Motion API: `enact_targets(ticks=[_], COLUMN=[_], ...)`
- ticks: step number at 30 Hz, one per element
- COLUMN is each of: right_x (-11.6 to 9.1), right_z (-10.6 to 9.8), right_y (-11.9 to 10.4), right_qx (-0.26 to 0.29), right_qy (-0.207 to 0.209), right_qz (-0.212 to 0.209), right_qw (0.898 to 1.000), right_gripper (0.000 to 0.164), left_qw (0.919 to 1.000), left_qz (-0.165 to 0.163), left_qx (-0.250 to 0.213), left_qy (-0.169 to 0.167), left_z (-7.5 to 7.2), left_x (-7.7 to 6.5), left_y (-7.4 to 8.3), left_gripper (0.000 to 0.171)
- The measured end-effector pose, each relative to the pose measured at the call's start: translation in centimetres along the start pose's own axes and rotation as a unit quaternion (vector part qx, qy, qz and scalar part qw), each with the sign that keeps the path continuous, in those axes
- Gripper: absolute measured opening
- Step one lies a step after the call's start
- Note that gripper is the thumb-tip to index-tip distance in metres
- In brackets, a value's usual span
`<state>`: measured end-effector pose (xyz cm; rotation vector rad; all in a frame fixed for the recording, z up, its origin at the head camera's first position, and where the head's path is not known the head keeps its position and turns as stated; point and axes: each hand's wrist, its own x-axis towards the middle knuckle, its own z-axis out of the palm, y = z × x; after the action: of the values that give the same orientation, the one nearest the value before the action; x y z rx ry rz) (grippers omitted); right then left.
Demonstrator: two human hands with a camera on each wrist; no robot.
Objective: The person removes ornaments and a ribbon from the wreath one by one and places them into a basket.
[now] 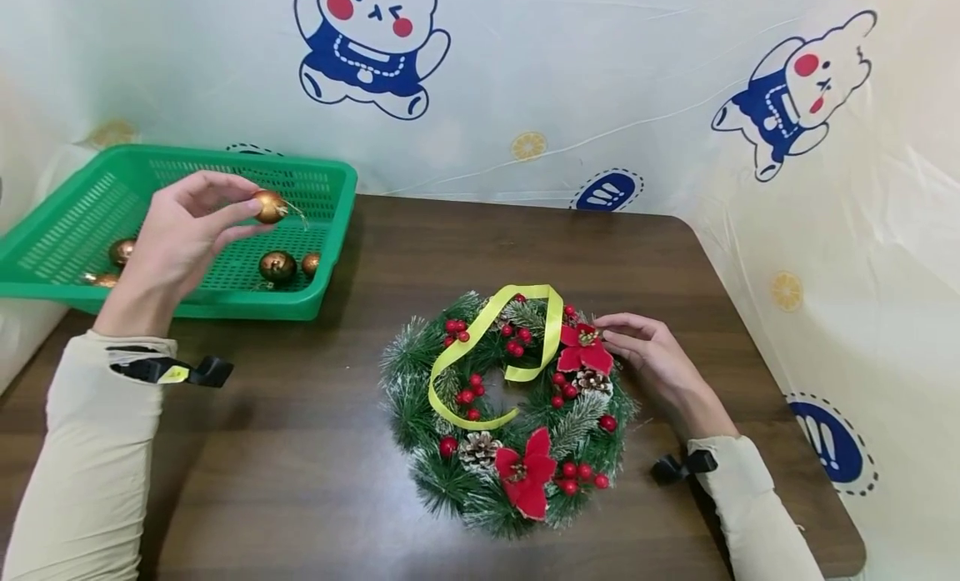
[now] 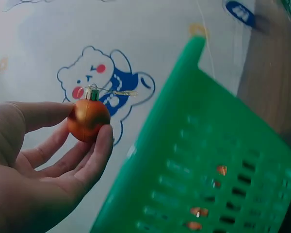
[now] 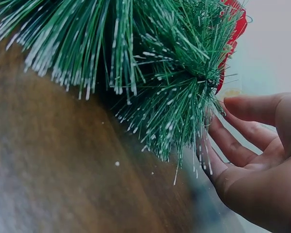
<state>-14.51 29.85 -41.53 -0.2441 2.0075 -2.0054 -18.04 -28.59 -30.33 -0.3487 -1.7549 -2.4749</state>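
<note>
My left hand (image 1: pixel 183 231) is raised over the green basket and pinches a small gold bauble (image 1: pixel 271 207) between thumb and fingertips. In the left wrist view, the bauble (image 2: pixel 89 120) has its metal cap upward, with a thin gold loop trailing from it. A Christmas wreath (image 1: pixel 442 481) of frosted green needles lies on the table, with red berries, pine cones and red poinsettias (image 1: pixel 525 473). My right hand (image 1: pixel 656 356) touches its right edge, beside the upper poinsettia (image 1: pixel 585 349). In the right wrist view, relaxed fingers (image 3: pixel 233 145) are at the needle tips, partly hidden behind them.
The green plastic basket (image 1: pixel 247 306) stands at the back left of the brown table (image 1: pixel 300 481) and holds several baubles, among them a dark bronze one (image 1: pixel 277 267). A yellow ribbon (image 1: pixel 441 373) lies curled over the wreath. A printed sheet (image 1: pixel 480 81) covers the wall behind.
</note>
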Motion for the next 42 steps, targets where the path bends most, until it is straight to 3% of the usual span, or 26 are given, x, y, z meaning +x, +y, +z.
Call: enact_targets(ticks=[6, 10, 15, 19, 21, 26, 29, 34, 38, 42], right_x=[-0.4, -0.2, 0.0, 0.1, 0.1, -0.2, -0.5, -0.5, -0.4, -0.2], right_z=[-0.1, 0.0, 0.1, 0.2, 0.2, 0.2, 0.0, 0.0, 0.2, 0.5], right_y=[0.1, 0.1, 0.3, 0.3, 0.3, 0.2, 0.0, -0.1, -0.2, -0.3], right_qx=[-0.012, -0.012, -0.011, -0.017, -0.019, -0.031, -0.037, -0.040, -0.050, -0.073], right_qy=[0.000, -0.010, -0.020, -0.022, -0.020, -0.010, -0.004, -0.003, 0.004, 0.004], right_qz=[0.012, 0.009, 0.004, 0.004, 0.006, 0.005, 0.002, 0.004, 0.002, -0.005], right_qw=[1.000, 1.000, 1.000, 1.000, 1.000, 0.999, 0.999, 0.999, 0.999, 0.997], right_gripper=[0.036, 0.033, 0.030, 0.032, 0.033, 0.035, 0.033, 0.031, 0.032, 0.032], left_qw=[0.9928, 0.9765, 0.9331, 0.9136, 0.8993, 0.8451, 0.8284, 0.8243, 0.8306, 0.8298], left_qz=[0.008, -0.003, -0.026, -0.051, -0.064, -0.093, -0.098, -0.085, -0.074, -0.065], left_qx=[0.114, 0.208, 0.351, 0.394, 0.423, 0.521, 0.548, 0.557, 0.550, 0.553], left_qy=[0.035, 0.056, 0.075, 0.085, 0.088, 0.075, 0.060, 0.056, 0.044, 0.037], left_z=[-0.8, -1.8, -3.6, -4.8, -5.2, -5.0, -4.5, -3.7, -3.1, -2.2], left_x=[0.0, 0.0, -0.3, -0.4, -0.4, -0.2, 0.1, 0.1, -0.1, -0.3], left_y=[-0.6, -0.7, -0.8, -0.5, -0.5, -0.7, -1.1, -1.2, -0.9, -0.4], left_gripper=[0.032, 0.035, 0.033, 0.032, 0.034, 0.044, 0.050, 0.051, 0.050, 0.048])
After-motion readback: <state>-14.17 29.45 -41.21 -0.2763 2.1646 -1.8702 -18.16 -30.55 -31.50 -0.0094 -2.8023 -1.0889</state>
